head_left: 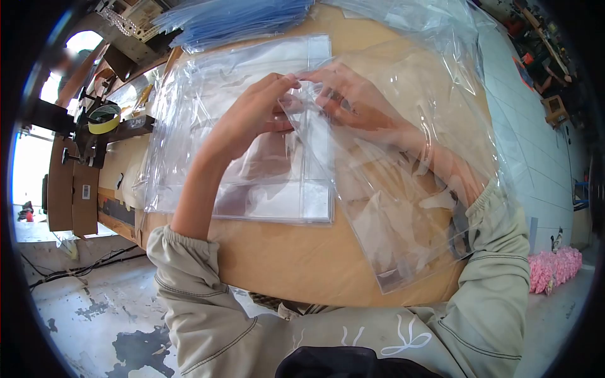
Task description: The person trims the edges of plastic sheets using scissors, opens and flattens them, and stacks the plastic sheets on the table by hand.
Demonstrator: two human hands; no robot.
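Note:
My left hand point(261, 113) has its thumb and fingertips pinched at the top edge of a clear plastic bag point(394, 236). Close by on the right, my right hand point(356, 97) grips the same edge with bent fingers; the see-through film lies over this hand and forearm. The bag slants down across the right side of the table, its lower corner near the front edge. Under my left hand lies a flat stack of clear plastic bags point(317, 203) with a seam strip along its right side. Glare hides exactly how the fingertips meet the film.
A pile of bluish plastic sheets point(236, 25) lies at the back of the brown table point(271, 261), with more crumpled clear film point(422, 22) at the back right. To the left, a yellow tape roll point(104, 120) sits by dark metal equipment. A pink bundle point(554, 269) lies at right.

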